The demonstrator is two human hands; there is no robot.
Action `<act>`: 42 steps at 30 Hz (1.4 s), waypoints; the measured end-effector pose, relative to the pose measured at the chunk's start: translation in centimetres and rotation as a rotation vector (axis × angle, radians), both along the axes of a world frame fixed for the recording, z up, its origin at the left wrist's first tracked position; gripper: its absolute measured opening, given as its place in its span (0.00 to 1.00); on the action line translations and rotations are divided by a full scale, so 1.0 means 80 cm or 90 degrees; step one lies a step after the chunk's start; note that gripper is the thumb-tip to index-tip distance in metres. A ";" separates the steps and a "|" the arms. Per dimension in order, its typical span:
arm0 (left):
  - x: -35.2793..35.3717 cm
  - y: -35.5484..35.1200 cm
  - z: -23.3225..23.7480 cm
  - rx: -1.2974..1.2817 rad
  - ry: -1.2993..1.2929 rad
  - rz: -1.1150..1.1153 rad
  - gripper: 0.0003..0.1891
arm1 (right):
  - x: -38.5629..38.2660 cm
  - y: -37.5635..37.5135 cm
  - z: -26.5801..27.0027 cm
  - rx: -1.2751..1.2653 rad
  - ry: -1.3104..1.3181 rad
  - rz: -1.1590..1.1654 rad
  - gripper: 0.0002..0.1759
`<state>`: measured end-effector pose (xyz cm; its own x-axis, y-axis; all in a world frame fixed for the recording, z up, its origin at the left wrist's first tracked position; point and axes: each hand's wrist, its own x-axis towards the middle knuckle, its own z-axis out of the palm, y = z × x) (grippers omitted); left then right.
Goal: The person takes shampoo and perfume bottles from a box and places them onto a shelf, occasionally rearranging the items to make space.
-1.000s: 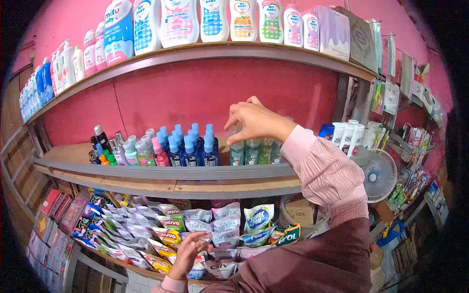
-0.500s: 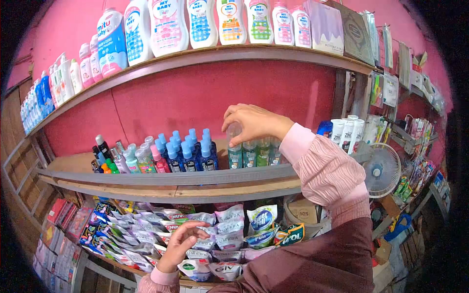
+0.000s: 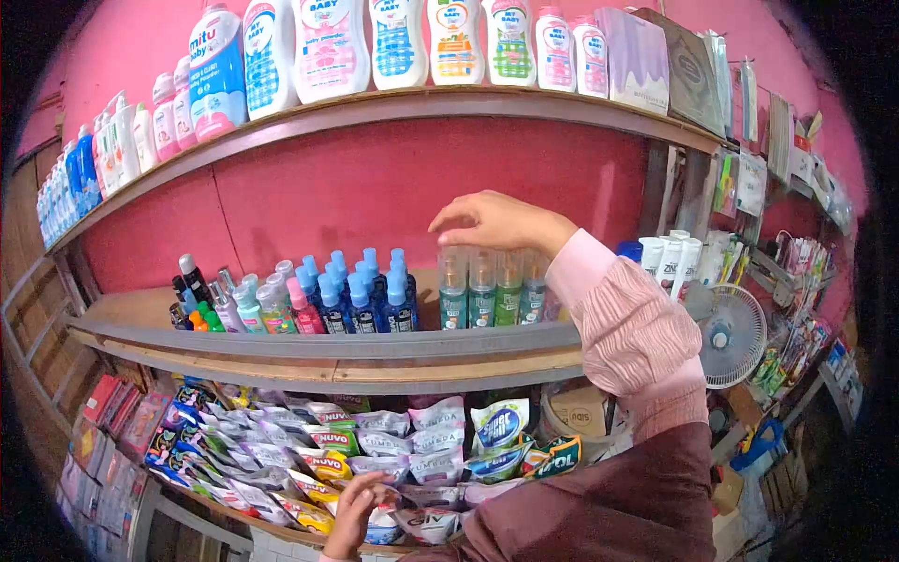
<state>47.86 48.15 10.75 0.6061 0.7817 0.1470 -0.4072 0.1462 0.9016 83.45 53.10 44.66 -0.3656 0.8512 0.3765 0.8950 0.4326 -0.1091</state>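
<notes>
My right hand (image 3: 494, 223) hovers just above a row of clear-capped green spray bottles (image 3: 492, 288) on the middle shelf (image 3: 328, 342). Its fingers are bent and loosely together, holding nothing and clear of the caps. Left of those bottles stand blue spray bottles (image 3: 361, 292) and a few mixed small bottles (image 3: 239, 298). My left hand (image 3: 356, 510) is low down, resting on the refill pouches (image 3: 412, 450) on the bottom display. Its fingers curl over a pouch, but I cannot see whether they grip it.
The top shelf (image 3: 375, 105) carries large baby-product bottles (image 3: 328, 42). White tubes (image 3: 667, 258) stand at the right end of the middle shelf. A small white fan (image 3: 729, 335) sits at the right. Hanging packets (image 3: 796, 272) fill the right wall.
My right hand has let go of the leftmost green bottle's cap and risen above the row. My left hand has dropped lower onto the pouches.
</notes>
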 end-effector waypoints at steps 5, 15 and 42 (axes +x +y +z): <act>-0.013 -0.009 -0.019 -0.012 0.026 0.039 0.26 | -0.001 0.013 0.011 -0.067 -0.017 -0.059 0.18; -0.013 -0.014 -0.021 -0.022 -0.012 0.048 0.22 | 0.001 0.033 0.009 -0.117 -0.024 -0.047 0.14; -0.011 -0.008 -0.023 -0.049 -0.021 0.037 0.22 | -0.014 0.017 0.004 -0.125 -0.192 -0.103 0.26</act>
